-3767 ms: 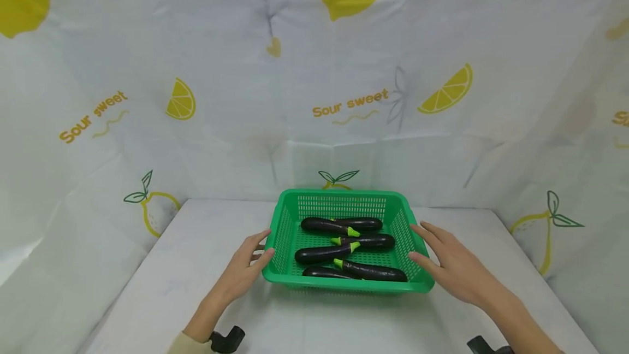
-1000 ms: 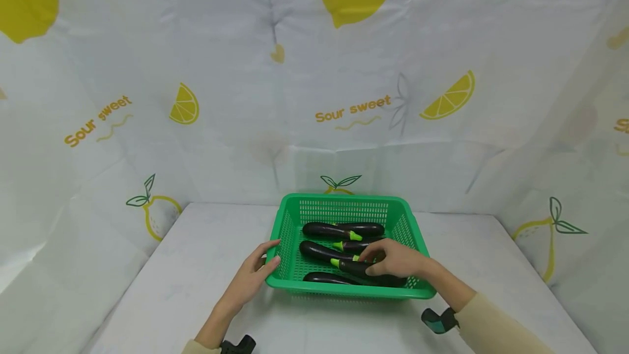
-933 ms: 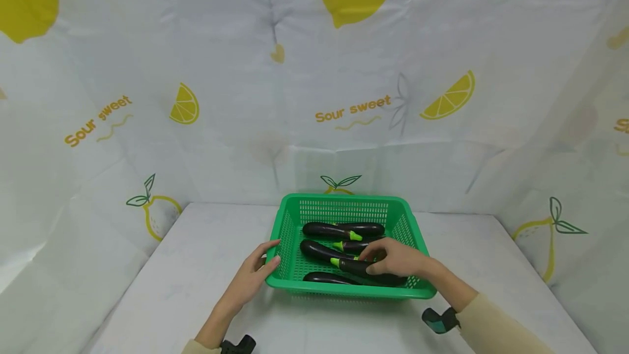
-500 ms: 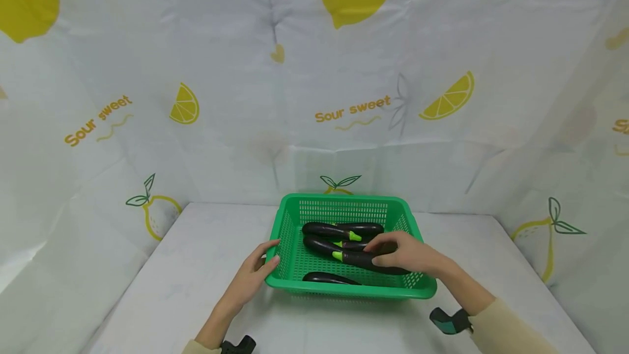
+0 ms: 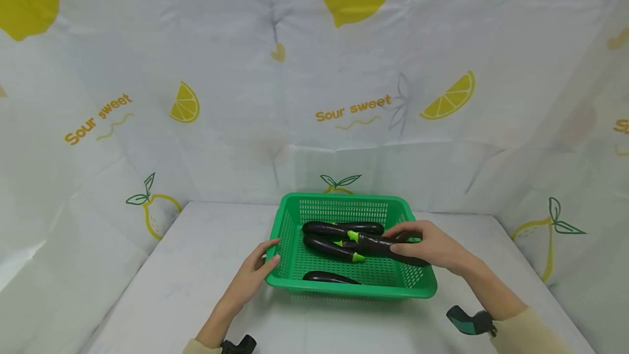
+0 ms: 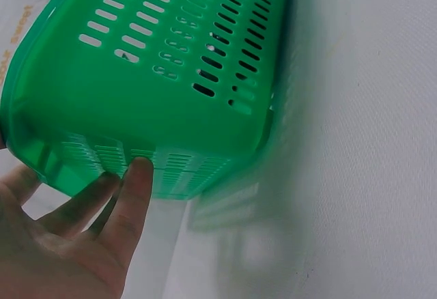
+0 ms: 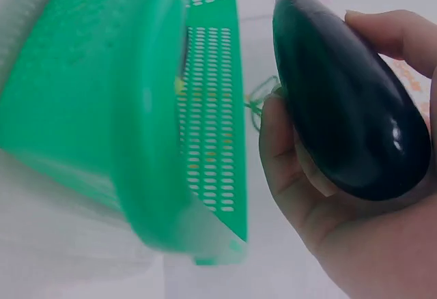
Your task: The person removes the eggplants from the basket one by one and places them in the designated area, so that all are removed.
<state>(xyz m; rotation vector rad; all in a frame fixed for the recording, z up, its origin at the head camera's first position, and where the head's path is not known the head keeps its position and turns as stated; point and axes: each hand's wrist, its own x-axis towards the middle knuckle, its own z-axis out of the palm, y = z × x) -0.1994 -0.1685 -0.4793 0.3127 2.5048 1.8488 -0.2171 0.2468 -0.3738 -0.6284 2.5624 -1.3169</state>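
Observation:
A green plastic basket [image 5: 344, 291] with slotted walls stands on the white table. In the head view my right hand [image 5: 432, 245] grips a dark eggplant [image 5: 378, 245] with a green cap, raised over the basket's right side. In the right wrist view its rounded end lies between thumb and fingers, beside the basket rim. My left hand [image 5: 248, 275] holds the basket's left rim; in the left wrist view its fingers [image 6: 130, 210] touch the outer wall from below. Other eggplants lie inside: one in front [image 5: 329, 277], one at middle left [image 5: 326, 247], and more behind, partly covered.
The white table surface [image 5: 196, 266] spreads around the basket. A white sheet [image 5: 236, 141] printed with lemons hangs behind and at both sides. Each wrist wears a dark device, such as the right wrist camera [image 5: 469, 321].
My right hand has reached into the basket, taken hold of the front right eggplant, and lifted it up and to the right. My left hand has stayed at the left rim.

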